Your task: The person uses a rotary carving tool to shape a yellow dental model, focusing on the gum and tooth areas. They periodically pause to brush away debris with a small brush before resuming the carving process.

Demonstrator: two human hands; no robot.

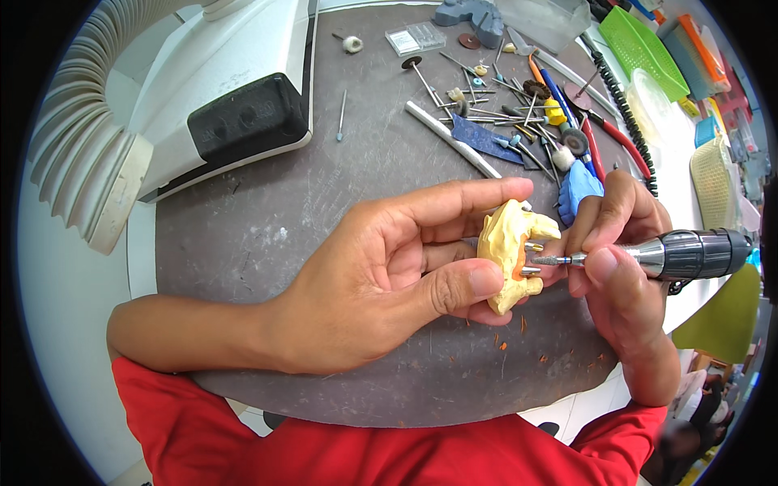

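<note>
My left hand (356, 283) is closed around a pale yellow plaster dental cast (502, 239), with the thumb on its near side and the fingers behind and below. Silvery metal posts (530, 271) stick out of the cast's right side, beside a patch of orange material (519, 261). In my right hand (628, 287) is a black and silver rotary handpiece (701, 254), gripped like a pen near its front. Its thin bur (551, 261) points left between the posts, close to the cast. Whether the tip touches anything cannot be made out.
Burs and discs lie in a cluster (527, 113) at the back right, with red-handled pliers (620, 142) and a blue toothed piece (579, 190). A ribbed hose (89, 162) and white machine (219, 89) stand left. Orange crumbs (503, 346) dot the grey tabletop (243, 251).
</note>
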